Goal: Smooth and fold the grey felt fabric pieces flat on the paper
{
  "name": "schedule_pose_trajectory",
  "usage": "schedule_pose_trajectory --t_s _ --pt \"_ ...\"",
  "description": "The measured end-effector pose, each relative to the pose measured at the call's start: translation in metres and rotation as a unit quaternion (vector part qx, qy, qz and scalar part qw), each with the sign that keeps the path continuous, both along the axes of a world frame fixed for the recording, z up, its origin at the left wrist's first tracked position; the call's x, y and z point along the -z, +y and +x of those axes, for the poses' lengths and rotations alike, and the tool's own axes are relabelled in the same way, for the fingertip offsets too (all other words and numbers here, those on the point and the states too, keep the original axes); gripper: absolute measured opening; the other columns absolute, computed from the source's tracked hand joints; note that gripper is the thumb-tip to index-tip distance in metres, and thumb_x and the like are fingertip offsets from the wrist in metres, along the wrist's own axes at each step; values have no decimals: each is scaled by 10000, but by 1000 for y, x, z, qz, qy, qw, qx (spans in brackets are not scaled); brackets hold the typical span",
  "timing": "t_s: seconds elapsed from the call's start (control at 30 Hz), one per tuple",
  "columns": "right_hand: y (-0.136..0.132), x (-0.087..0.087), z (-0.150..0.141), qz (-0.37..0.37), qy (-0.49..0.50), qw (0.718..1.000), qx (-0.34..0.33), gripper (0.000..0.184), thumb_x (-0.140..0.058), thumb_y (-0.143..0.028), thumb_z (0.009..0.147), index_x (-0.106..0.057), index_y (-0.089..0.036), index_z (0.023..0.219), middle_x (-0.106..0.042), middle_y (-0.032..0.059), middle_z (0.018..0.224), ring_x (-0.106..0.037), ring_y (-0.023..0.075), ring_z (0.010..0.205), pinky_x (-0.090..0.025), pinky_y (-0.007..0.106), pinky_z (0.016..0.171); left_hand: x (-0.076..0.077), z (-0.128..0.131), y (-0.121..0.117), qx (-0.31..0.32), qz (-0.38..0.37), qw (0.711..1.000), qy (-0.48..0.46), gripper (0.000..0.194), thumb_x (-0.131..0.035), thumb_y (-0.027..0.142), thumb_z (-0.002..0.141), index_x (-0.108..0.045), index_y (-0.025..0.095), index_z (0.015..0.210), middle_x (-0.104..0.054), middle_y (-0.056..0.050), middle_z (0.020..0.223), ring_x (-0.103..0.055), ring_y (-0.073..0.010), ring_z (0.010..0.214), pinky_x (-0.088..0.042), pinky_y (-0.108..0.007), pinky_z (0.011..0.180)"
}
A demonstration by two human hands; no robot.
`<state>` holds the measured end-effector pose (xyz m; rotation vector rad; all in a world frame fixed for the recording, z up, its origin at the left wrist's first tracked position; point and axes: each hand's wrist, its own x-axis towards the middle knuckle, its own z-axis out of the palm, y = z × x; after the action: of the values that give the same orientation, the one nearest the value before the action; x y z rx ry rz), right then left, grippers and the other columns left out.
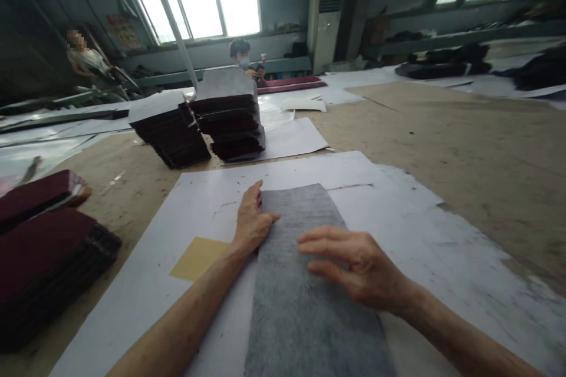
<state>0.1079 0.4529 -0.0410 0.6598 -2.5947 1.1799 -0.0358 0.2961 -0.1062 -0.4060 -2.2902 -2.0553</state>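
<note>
A long grey fabric panel (300, 300) lies in front of me on white paper (389, 200), its lower end cut off by the picture's edge. Along the panel's left edge rests my left hand (255, 218), thumb stretched over the grey surface and the other fingers pointing forward. My right hand (349, 262) is over the panel's right half, fingers extended and slightly apart, with nothing held in them. Whether its fingertips touch the fabric I cannot tell. A yellow paper piece (198, 258) lies left of the panel, partly behind my left forearm.
Maroon fabric stacks (48, 253) stand at the left. Beyond the paper are two tall dark stacks (172, 135) topped with pale sheets. One person (247, 62) is at the table's far side, another (91, 62) at far left. Dark cloth (442, 65) lies at the back right.
</note>
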Motion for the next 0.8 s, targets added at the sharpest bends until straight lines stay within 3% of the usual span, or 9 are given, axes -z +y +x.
schedule_pose_trajectory --t_s 0.1,0.2,0.27,0.37,0.47,0.63,0.8 --pt "21 -3 -1 -23 -8 979 203 172 -595 -195 726 -691 -207 867 -698 28 899 -639 178 831 -508 307 772 -10 7 -7 -30 -38 998 46 549 -678 141 584 -567 209 1117 -423 -80 1280 -406 -262 1173 -312 -392 989" --pt "36 -3 3 5 -47 963 267 199 -635 -194 667 -689 -181 859 -699 44 875 -637 193 761 -515 322 715 -22 23 -18 -6 -73 995 74 316 -655 207 638 -649 218 954 -540 -61 1089 -500 -247 1035 -356 -392 927" --pt "37 -1 7 27 -65 964 257 280 -663 -216 645 -673 -161 920 -684 61 939 -625 199 785 -512 331 713 -29 39 -27 47 -118 987 101 286 -700 225 596 -671 226 881 -573 -46 1002 -524 -242 980 -368 -380 907" --pt "32 3 10 68 -86 967 229 396 -695 -229 616 -641 -138 998 -646 86 1031 -593 218 898 -495 342 762 -36 63 -40 116 -232 954 151 353 -731 267 575 -657 231 919 -568 -51 1032 -509 -257 995 -367 -405 906" --pt "26 3 7 135 -108 961 215 472 -704 -244 601 -614 -105 1043 -619 113 1049 -547 240 987 -451 361 848 -37 76 -47 134 -306 929 157 370 -695 266 624 -625 213 983 -554 -65 1048 -494 -260 1003 -364 -436 908" --pt "23 -4 -4 217 -141 945 200 590 -718 -324 560 -587 -92 1087 -591 129 1060 -503 264 1011 -416 365 859 -34 73 -45 153 -325 926 116 466 -685 258 625 -566 203 1073 -534 -68 1042 -482 -251 986 -378 -439 896" --pt "22 -12 -15 229 -195 936 182 436 -709 -311 529 -618 -139 920 -616 95 917 -548 247 849 -436 336 706 -32 67 -44 156 -318 929 110 569 -713 295 583 -547 213 1122 -508 -72 1081 -461 -268 1016 -376 -454 908"
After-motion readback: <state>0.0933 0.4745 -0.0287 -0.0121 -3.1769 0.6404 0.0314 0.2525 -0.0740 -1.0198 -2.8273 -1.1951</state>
